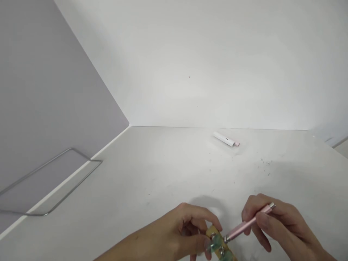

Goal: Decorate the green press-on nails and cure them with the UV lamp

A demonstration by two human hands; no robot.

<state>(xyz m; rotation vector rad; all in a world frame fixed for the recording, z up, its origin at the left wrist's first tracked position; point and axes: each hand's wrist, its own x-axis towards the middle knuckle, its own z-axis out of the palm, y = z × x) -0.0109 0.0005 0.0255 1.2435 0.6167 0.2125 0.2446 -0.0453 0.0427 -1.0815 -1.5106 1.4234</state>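
My left hand comes in from the lower left, its thumb and fingers closed on a small yellow block. Metal screw-like parts and translucent green pieces sit on that block, and its lower end runs out of the picture. Between the thumb and fingers of my right hand is a slim pink pen-shaped tool with silver ends. It slants down to the left, and its tip is at the block's right edge; whether it presses on a metal part I cannot tell.
Toward the back of the white table lies a white tube-shaped case with a pink end. Small dark crumbs are scattered at the right. A bent metal wire frame stands at the left edge. White and grey panels enclose the table.
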